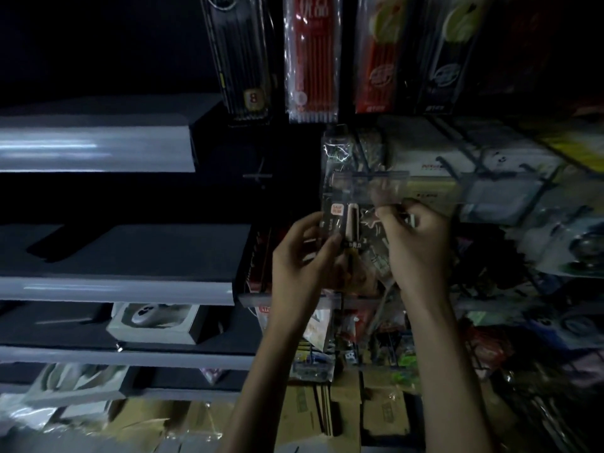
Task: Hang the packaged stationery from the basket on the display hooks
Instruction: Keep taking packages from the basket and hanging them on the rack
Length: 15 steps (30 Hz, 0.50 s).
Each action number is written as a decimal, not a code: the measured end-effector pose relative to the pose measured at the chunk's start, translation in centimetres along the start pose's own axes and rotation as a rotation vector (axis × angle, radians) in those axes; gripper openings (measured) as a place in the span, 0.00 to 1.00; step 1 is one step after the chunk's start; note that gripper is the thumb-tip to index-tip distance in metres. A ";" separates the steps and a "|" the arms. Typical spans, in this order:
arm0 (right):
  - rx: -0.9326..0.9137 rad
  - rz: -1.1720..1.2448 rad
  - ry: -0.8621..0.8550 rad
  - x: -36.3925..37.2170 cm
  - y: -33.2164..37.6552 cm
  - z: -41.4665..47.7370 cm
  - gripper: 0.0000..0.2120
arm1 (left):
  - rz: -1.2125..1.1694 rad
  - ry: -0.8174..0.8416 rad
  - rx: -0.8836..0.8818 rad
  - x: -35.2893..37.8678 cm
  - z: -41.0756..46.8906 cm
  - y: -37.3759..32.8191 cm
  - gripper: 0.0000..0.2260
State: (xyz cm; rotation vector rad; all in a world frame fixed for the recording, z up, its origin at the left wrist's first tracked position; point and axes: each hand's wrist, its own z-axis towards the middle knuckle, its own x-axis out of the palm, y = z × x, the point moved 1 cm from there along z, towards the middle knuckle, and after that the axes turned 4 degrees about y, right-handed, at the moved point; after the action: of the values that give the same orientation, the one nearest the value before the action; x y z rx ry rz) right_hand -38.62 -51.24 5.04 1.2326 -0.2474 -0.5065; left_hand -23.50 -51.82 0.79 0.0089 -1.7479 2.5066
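A figure 8 stands on the small pale-yellow square label (253,99) at the foot of the hanging pack of black pencils (240,57). The white print on the red pencil pack (310,60) beside it is too blurred to read, as is the orange tag (338,209) on the clear plastic packet (351,223).

Both hands (302,253) (413,238) hold a clear stationery packet (340,204) against the rack.

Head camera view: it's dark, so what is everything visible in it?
clear packet: one, transparent with orange label, centre
black pencil pack: one, black, hanging top centre
red pencil pack: one, red, hanging right of it
shelves: several, grey, left
boxed item: one, white, lower left shelf
cardboard boxes: several, brown, bottom
left hand: one, grips the packet's left side
right hand: one, pinches the packet's right side
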 end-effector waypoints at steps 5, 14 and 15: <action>-0.032 -0.141 0.005 -0.7 -0.6 -0.6 0.15 | -0.053 -0.024 -0.043 0.1 -0.1 0.4 0.14; 0.000 -0.434 0.009 -1.7 -1.1 -2.9 0.12 | -0.009 -0.081 -0.047 0.4 -1.0 1.3 0.16; 0.007 -0.440 0.010 -1.7 -1.3 -3.1 0.11 | 0.002 -0.079 -0.048 0.4 -1.2 1.4 0.16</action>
State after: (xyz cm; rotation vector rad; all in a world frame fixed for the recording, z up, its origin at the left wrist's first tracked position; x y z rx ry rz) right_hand -39.04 -48.17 2.94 1.2993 0.0348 -0.8780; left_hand -23.99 -51.20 -0.93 0.1048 -1.8379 2.4979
